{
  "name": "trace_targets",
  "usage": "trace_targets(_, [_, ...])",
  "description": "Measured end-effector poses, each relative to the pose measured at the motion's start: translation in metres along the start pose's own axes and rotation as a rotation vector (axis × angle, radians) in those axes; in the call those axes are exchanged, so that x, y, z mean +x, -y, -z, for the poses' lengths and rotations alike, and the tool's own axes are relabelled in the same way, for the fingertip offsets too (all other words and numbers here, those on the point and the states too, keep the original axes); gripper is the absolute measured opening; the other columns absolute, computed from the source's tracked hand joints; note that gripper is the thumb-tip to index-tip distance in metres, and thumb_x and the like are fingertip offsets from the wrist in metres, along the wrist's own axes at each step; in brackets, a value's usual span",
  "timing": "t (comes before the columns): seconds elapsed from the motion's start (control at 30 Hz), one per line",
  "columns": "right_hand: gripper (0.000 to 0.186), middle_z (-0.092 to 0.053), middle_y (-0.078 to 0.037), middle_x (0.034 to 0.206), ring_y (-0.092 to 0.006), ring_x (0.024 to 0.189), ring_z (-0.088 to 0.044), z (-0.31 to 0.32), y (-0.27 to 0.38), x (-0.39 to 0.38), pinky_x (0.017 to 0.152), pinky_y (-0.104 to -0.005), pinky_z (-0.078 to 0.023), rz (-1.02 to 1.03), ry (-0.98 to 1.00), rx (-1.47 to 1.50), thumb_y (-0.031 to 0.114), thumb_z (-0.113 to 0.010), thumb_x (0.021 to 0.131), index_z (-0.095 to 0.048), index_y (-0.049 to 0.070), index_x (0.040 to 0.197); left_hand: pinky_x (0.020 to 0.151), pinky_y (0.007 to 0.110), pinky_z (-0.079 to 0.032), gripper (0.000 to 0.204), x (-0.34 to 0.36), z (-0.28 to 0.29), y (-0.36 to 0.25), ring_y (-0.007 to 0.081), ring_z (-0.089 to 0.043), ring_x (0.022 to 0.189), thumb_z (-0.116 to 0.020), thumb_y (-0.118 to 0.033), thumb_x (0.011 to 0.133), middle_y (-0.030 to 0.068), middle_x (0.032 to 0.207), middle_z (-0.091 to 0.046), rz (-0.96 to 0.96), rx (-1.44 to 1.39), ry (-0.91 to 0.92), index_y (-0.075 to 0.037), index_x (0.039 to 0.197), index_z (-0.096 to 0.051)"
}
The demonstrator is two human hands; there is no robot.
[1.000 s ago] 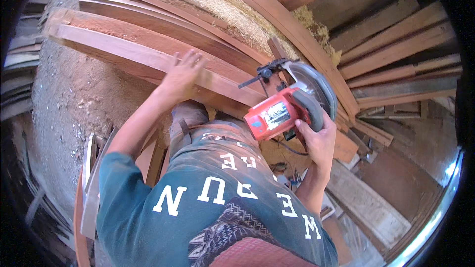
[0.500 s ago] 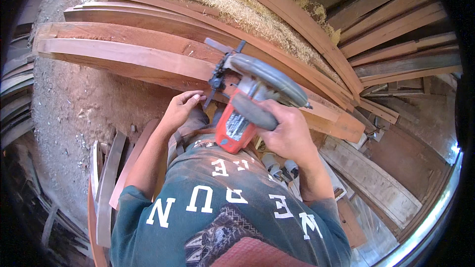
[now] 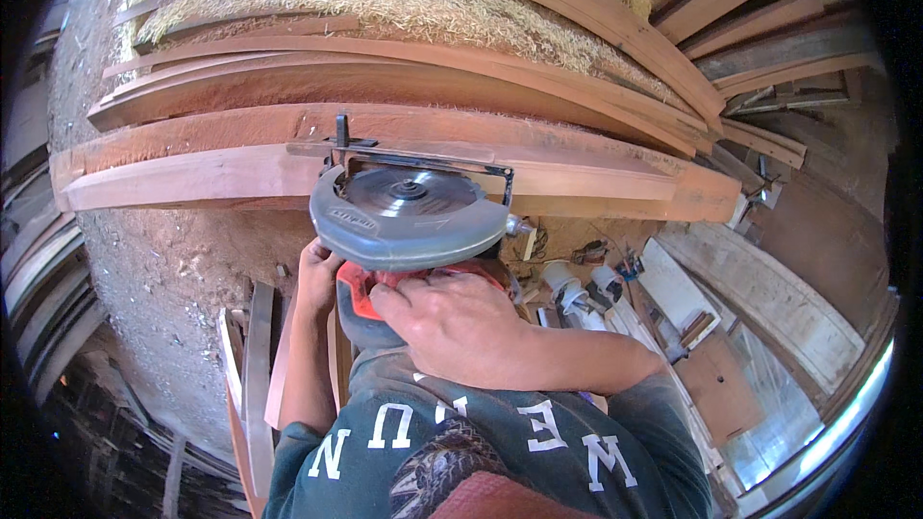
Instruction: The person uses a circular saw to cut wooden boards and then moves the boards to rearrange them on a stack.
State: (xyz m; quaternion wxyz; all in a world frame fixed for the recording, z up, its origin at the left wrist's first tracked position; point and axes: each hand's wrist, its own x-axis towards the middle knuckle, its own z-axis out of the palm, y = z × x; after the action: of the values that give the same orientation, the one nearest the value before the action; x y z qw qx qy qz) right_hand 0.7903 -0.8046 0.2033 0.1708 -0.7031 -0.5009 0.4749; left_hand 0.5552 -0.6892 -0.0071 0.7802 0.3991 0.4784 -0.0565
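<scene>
One circular saw (image 3: 409, 235) sits in the right grip (image 3: 457, 319).

White capitals (image 3: 543, 428) on green shirt (image 3: 644, 423), small lettering (image 3: 352, 220) on saw guard (image 3: 413, 242)

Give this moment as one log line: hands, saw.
Right hand: gripping saw; left hand: beside saw, contact unclear; blade: facing camera; pale beam: partly hidden by saw.

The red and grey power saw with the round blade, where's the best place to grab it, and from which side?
Probably its red plastic body, coming from the person's side, where the right hand holds it. The curved grey guard lies between there and the bare face of the round metal blade, which shows on the far side, so stay off that.
</scene>
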Motion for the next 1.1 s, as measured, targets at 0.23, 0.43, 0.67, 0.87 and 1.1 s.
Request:
trace_targets(0.23, [0.025,-0.072,-0.028,0.102,-0.0381,0.089,-0.076,-0.001,-0.006,0.009,0.079,-0.0441,-0.061,0.083,-0.085,0.064,0.008,-0.060,0.088,-0.061,-0.005,0.110,0.083,0.033,-0.059,0.015,-0.011,-0.012,-0.018,0.0153,-0.072,0.093,-0.069,-0.004,0.099,0.0060,0.109,-0.076,-0.066,-0.171,-0.106,-0.001,0.114,-0.072])
trace_targets(0.43, [0.022,-0.071,-0.029,0.101,-0.0389,0.087,-0.077,-0.003,-0.008,0.023,0.076,-0.0446,-0.061,0.137,-0.093,0.108,0.009,-0.060,0.089,-0.060,-0.006,0.106,0.079,0.036,-0.061,0.020,-0.023,-0.024,-0.037,0.0190,-0.073,0.091,-0.071,-0.003,0.096,0.0085,0.110,-0.075,-0.111,-0.302,-0.113,-0.002,0.116,-0.071])
trace_targets(0.67, [0.020,-0.072,-0.027,0.094,-0.0369,0.081,-0.077,-0.012,-0.007,0.030,0.073,-0.0445,-0.062,0.139,-0.133,0.141,0.011,-0.062,0.089,-0.060,-0.004,0.102,0.079,0.037,-0.062,0.027,-0.028,-0.006,-0.036,0.0203,-0.073,0.094,-0.074,-0.008,0.095,0.0094,0.112,-0.074,-0.095,-0.312,-0.095,0.000,0.120,-0.069])
trace_targets(0.87, [0.020,-0.073,-0.023,0.089,-0.0317,0.073,-0.077,-0.017,-0.007,0.034,0.066,-0.0420,-0.062,0.156,-0.142,0.098,0.012,-0.063,0.089,-0.061,-0.004,0.100,0.079,0.037,-0.062,0.029,-0.030,-0.002,-0.037,0.0204,-0.073,0.094,-0.075,-0.009,0.094,0.0095,0.112,-0.074,-0.079,-0.226,-0.128,0.001,0.121,-0.069])
trace_targets(1.1, [0.021,-0.072,-0.026,0.092,-0.0342,0.077,-0.077,-0.011,-0.008,0.028,0.068,-0.0419,-0.062,0.113,-0.104,0.101,0.010,-0.063,0.088,-0.061,-0.006,0.102,0.079,0.036,-0.061,0.031,-0.028,-0.011,-0.035,0.0205,-0.073,0.094,-0.077,-0.012,0.094,0.0095,0.111,-0.074,-0.084,-0.172,-0.161,0.001,0.122,-0.069])
